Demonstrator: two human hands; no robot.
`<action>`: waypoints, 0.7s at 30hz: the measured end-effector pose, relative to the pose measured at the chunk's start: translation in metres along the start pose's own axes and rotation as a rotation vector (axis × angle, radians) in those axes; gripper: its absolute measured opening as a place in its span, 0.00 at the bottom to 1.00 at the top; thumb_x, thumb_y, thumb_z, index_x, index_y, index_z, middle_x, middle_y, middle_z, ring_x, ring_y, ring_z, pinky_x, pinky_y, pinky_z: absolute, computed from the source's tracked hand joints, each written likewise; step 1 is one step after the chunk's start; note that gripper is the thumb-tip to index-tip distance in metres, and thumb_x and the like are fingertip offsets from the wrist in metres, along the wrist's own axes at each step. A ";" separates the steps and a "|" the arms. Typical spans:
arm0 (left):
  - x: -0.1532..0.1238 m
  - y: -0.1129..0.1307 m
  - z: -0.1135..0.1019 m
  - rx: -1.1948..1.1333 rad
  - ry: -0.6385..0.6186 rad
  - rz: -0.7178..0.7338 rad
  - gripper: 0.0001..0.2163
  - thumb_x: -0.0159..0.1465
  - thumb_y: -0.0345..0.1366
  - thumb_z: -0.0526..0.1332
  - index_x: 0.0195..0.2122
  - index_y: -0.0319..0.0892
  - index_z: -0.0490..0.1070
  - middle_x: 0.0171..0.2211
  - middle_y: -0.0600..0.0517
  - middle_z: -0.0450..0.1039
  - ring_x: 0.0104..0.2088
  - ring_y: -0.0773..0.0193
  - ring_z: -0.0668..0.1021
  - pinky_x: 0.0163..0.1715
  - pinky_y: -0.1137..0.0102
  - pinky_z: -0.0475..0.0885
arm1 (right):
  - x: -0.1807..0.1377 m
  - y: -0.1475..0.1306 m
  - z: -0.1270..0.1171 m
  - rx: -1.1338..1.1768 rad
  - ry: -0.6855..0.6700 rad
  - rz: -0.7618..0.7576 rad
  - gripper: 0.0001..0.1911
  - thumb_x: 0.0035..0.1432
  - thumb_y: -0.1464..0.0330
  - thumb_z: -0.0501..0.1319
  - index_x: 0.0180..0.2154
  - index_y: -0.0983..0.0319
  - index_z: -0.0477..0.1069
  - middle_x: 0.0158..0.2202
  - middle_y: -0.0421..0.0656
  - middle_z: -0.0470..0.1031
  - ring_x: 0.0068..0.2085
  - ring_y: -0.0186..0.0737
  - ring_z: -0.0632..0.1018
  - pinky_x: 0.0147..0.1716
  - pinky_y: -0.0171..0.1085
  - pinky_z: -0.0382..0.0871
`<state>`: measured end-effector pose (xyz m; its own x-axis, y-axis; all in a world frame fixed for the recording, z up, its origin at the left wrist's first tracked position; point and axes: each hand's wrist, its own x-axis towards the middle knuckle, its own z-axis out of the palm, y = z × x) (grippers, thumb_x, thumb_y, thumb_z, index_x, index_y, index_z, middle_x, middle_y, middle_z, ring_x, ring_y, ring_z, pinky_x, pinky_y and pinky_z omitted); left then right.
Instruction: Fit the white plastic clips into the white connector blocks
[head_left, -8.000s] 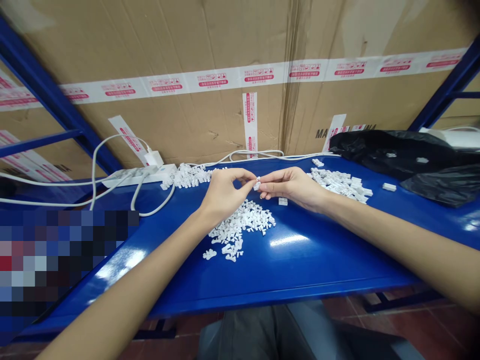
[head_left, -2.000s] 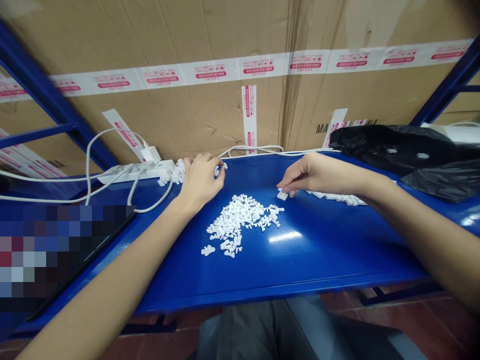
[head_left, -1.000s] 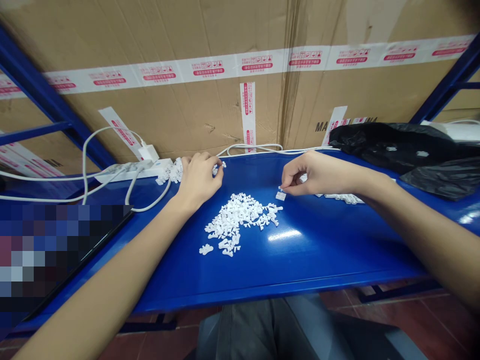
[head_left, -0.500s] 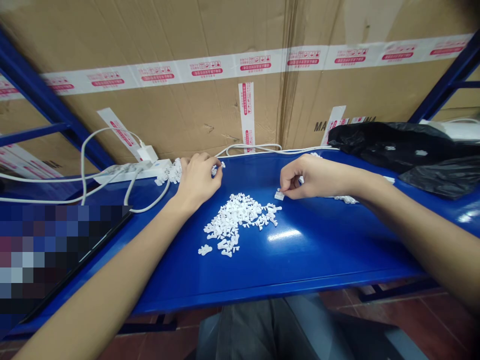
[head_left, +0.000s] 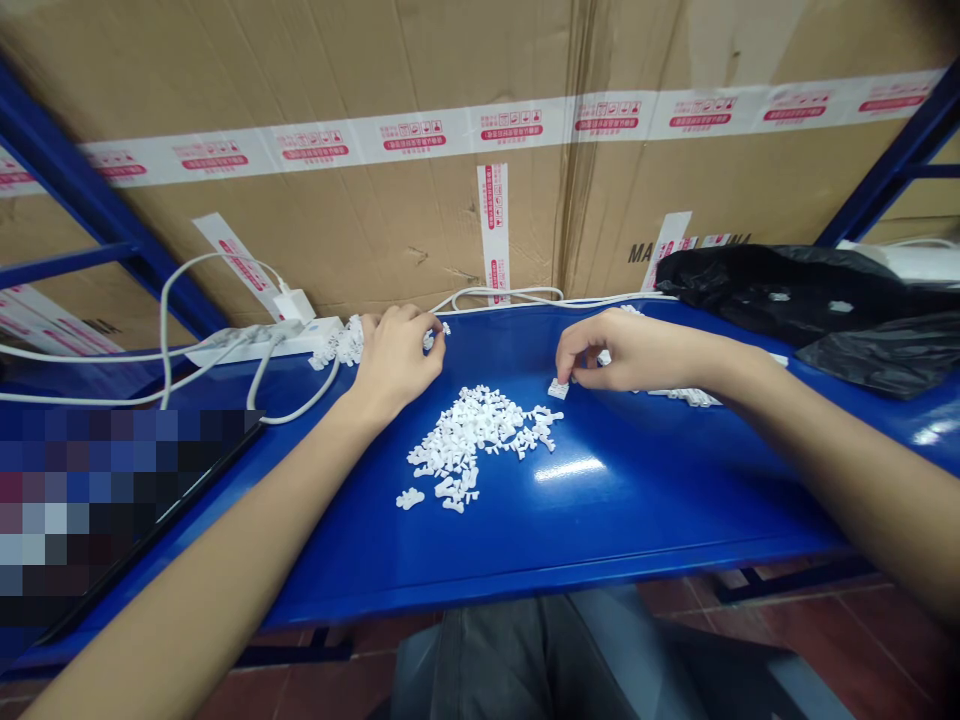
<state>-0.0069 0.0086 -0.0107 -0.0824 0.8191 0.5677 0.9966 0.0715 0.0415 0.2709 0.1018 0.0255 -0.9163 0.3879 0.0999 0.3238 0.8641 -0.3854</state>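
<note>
My left hand [head_left: 397, 358] rests curled on a heap of small white plastic parts [head_left: 341, 345] at the back left of the blue table [head_left: 600, 510]; its fingertips pinch among the pieces, and what they hold is hidden. My right hand [head_left: 626, 350] is curled over a small white block [head_left: 557, 388] lying on the table, fingertips at its top. A pile of small white clips [head_left: 480, 435] lies between and in front of both hands. More white blocks [head_left: 686, 397] lie under my right wrist.
A white power strip [head_left: 259, 345] with plugged cables [head_left: 172, 300] lies at the back left. Black plastic bags [head_left: 810, 300] cover the right end. Taped cardboard boxes [head_left: 450, 150] form the back wall. A dark flat object lies at the left edge. My lap shows below the table edge.
Eight seconds ago both hands met above the middle pile holding a part; they have since moved apart to the back heaps. In the last second my right hand shifted slightly on the small block.
</note>
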 end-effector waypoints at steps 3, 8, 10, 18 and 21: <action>0.000 0.000 0.000 -0.003 -0.001 -0.001 0.11 0.67 0.35 0.53 0.38 0.44 0.76 0.47 0.43 0.79 0.52 0.44 0.75 0.51 0.48 0.63 | 0.000 -0.003 0.001 -0.023 0.045 -0.016 0.13 0.52 0.74 0.60 0.35 0.59 0.82 0.38 0.41 0.83 0.36 0.40 0.80 0.36 0.39 0.72; 0.000 -0.001 0.000 -0.009 -0.001 -0.002 0.11 0.67 0.35 0.53 0.38 0.44 0.76 0.46 0.43 0.79 0.52 0.44 0.75 0.51 0.49 0.63 | 0.000 -0.002 0.003 0.003 0.079 -0.034 0.12 0.52 0.72 0.61 0.34 0.58 0.83 0.37 0.42 0.84 0.37 0.43 0.81 0.38 0.41 0.73; 0.000 -0.001 0.000 -0.009 -0.001 -0.002 0.11 0.67 0.35 0.53 0.37 0.44 0.76 0.46 0.43 0.79 0.52 0.44 0.75 0.51 0.49 0.63 | 0.000 -0.002 0.004 0.016 0.058 -0.017 0.12 0.52 0.72 0.61 0.34 0.58 0.83 0.37 0.42 0.84 0.37 0.44 0.81 0.37 0.41 0.73; 0.001 -0.001 0.001 -0.014 -0.002 -0.004 0.10 0.67 0.35 0.54 0.38 0.45 0.76 0.46 0.44 0.79 0.52 0.44 0.75 0.52 0.48 0.63 | 0.000 -0.005 0.005 0.012 0.095 0.015 0.14 0.50 0.73 0.60 0.35 0.57 0.83 0.34 0.41 0.84 0.34 0.43 0.80 0.34 0.41 0.73; 0.001 -0.002 0.001 -0.015 -0.001 -0.006 0.11 0.67 0.35 0.54 0.38 0.45 0.77 0.46 0.44 0.79 0.52 0.44 0.75 0.52 0.48 0.63 | 0.001 -0.006 0.005 -0.029 0.180 0.013 0.13 0.50 0.73 0.58 0.31 0.58 0.82 0.31 0.41 0.83 0.32 0.42 0.79 0.33 0.41 0.71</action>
<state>-0.0086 0.0099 -0.0115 -0.0884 0.8192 0.5666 0.9961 0.0678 0.0573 0.2669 0.0950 0.0230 -0.8559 0.4476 0.2590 0.3440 0.8667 -0.3612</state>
